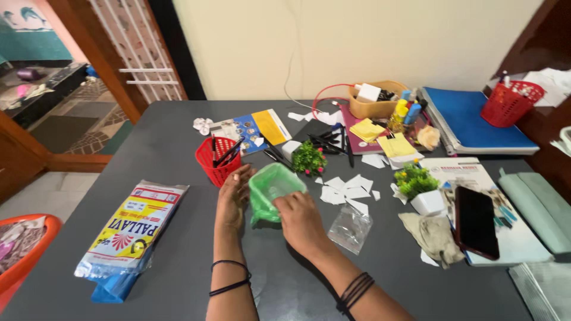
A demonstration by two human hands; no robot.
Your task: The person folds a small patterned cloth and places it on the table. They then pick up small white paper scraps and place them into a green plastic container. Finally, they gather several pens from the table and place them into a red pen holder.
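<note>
A green plastic bag (pixel 270 185) sits open on the grey table (pixel 178 131) in front of me. My left hand (pixel 233 195) holds its left edge and my right hand (pixel 302 219) grips its right edge, spreading the mouth. Just behind the bag stands a red mesh basket (pixel 217 160) with black pens in it. A small green potted plant (pixel 308 158) is beside the bag's far right corner. White paper scraps (pixel 348 189) lie to the right of the bag.
A clear plastic bag (pixel 351 229) lies right of my right hand. A printed yellow and white sack (pixel 132 229) lies at left. A black phone (pixel 474 221) rests on a booklet at right, near a crumpled cloth (pixel 433 235), another potted plant (pixel 417 185), a blue notebook (pixel 476 122), and a red basket (pixel 511 102).
</note>
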